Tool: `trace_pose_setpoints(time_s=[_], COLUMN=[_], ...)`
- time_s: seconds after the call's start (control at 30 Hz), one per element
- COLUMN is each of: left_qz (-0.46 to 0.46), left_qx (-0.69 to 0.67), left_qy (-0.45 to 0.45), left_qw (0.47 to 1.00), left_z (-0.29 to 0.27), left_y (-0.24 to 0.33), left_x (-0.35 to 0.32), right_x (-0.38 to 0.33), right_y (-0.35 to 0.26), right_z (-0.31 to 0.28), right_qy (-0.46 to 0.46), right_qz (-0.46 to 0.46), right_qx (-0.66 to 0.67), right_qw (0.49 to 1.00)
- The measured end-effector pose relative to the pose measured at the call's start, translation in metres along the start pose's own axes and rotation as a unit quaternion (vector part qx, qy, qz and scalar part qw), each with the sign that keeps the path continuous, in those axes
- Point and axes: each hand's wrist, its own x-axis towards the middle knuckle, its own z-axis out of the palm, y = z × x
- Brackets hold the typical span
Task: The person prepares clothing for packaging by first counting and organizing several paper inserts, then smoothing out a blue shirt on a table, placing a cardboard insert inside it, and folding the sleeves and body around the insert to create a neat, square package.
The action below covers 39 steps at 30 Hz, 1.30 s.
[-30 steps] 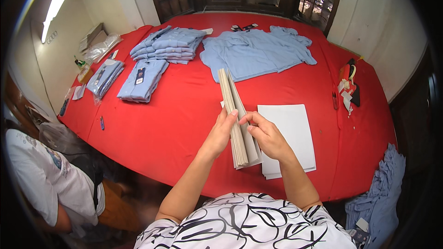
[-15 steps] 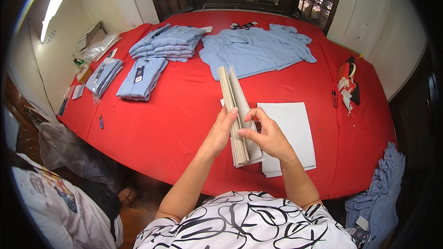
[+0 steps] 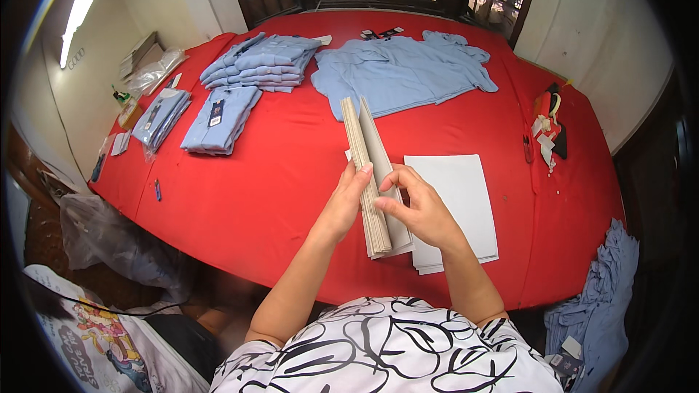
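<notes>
1. While both forearms reach up from the lower edge, the left hand (image 3: pixel 344 204) and the right hand (image 3: pixel 421 212) meet over a stack of grey cardboard sheets (image 3: pixel 368 175) standing on its long edge.
2. That stack rests on the red cloth-covered surface (image 3: pixel 269 182), running away from the person, its far end fanned slightly apart.
3. The left hand presses flat against the stack's left face, fingers straight and pointing away, wrist in line with the forearm; it steadies the sheets rather than closing around them.
4. The right hand is curled, thumb and forefinger pinching the upper edge of the sheets on the right side, the other fingers bent above them.
5. Just right of the stack, a pile of white paper sheets (image 3: pixel 459 204) lies flat on the surface, partly under the right hand.
6. Farther off, a pale blue shirt spread flat (image 3: pixel 408 73) lies near the far edge of the surface.
7. To its left sits a stack of folded pale blue shirts (image 3: pixel 255 62), with another folded blue shirt (image 3: pixel 222 116) nearer the person.
8. At the right edge lies a small heap of red, white and black tags (image 3: pixel 547 124).
9. Below the right corner hangs a bundle of blue cloth (image 3: pixel 604 291).
</notes>
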Motion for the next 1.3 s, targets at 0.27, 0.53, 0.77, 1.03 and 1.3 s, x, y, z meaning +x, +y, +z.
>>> trace_pose_setpoints(time_s=[0.27,0.53,0.77,1.03,1.3], left_qz=[0.003,0.011,0.007,0.013,0.036], left_qx=[0.002,-0.008,0.004,-0.006,-0.016], left_qy=[0.002,0.007,0.028,0.027,0.011], left_qw=[1.000,1.000,1.000,1.000,0.999], left_z=[0.003,0.005,0.004,0.001,-0.001], left_y=[0.002,0.011,0.013,0.011,0.004], left_x=[-0.001,-0.006,-0.010,-0.008,-0.006], right_x=[0.000,0.000,-0.002,-0.005,-0.005], right_y=[0.003,-0.004,-0.005,-0.007,-0.007], right_z=[-0.001,-0.005,-0.002,-0.001,0.002], right_qy=[-0.008,-0.043,-0.042,-0.016,-0.012], right_qz=[-0.015,0.012,0.020,0.017,-0.025], right_qx=[-0.022,-0.004,0.039,0.007,-0.033], right_qw=[1.000,0.999,0.998,1.000,0.999])
